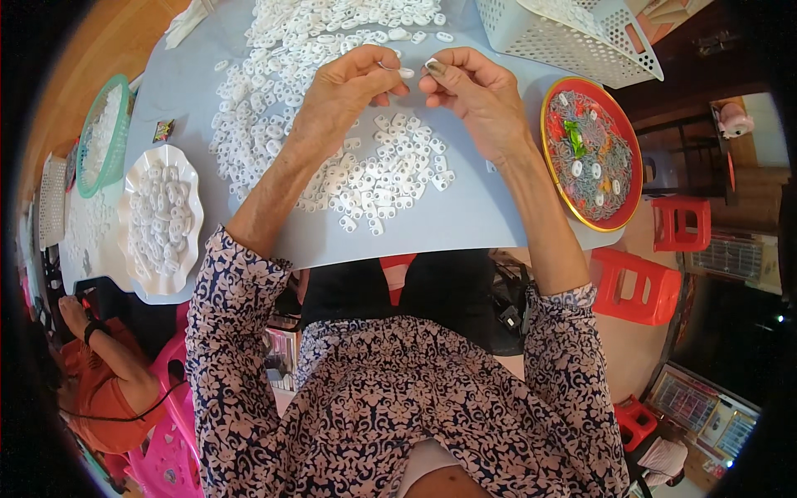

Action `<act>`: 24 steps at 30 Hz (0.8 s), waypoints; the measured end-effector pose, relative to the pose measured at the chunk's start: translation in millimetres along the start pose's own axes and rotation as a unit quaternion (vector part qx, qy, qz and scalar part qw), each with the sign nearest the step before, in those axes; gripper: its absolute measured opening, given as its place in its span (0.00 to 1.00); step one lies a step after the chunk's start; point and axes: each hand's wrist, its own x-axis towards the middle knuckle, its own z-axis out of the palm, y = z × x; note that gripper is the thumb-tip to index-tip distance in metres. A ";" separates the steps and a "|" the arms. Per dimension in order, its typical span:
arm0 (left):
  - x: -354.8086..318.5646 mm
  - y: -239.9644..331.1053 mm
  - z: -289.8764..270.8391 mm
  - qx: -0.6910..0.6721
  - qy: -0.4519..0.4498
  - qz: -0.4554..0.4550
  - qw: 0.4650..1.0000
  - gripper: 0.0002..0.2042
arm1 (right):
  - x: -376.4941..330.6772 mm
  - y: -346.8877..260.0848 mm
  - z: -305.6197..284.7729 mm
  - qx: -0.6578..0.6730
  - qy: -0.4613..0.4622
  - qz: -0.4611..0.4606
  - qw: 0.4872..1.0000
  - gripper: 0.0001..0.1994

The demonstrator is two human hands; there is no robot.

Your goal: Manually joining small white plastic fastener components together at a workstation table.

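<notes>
Left hand: the left hand point(344, 91) sits at upper centre of the frame, its grip pinched shut on a small white oval plastic piece point(405, 73) between thumb and forefinger.
Right hand: the right hand point(477, 91) meets it just to the right, grip closed on a small silvery metal bit point(433, 65); what exactly that bit is, I cannot tell.
Where the piece is: held in the air just above the light blue worktop point(465, 220), between both sets of fingertips.
Handling: the piece looks feather-light, stiff and smooth, likely to slip; best nipped by its edges with the fingertips.
Pile: loose white plastic pieces point(332, 108) spread beneath the hands, too many to count.
Containers: one white scalloped plate point(137, 178) at left, one green mesh basket point(120, 91) at upper left, one red round tray point(631, 158) at right, one white perforated basket point(531, 41) at top.
Seats: two red plastic stools point(635, 286) at right.
</notes>
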 end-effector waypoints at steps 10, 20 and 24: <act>-2.1 2.2 7.6 0.052 0.049 0.086 0.994 0.03 | 0.5 1.4 -1.3 0.002 -0.007 0.014 1.000 0.07; -6.2 12.2 11.2 0.075 0.047 0.090 0.992 0.05 | -2.7 -2.5 0.7 0.101 -0.028 0.025 0.994 0.09; -1.8 2.7 5.0 0.012 0.029 0.067 0.997 0.05 | -4.2 -6.1 6.2 0.093 -0.011 0.034 0.995 0.09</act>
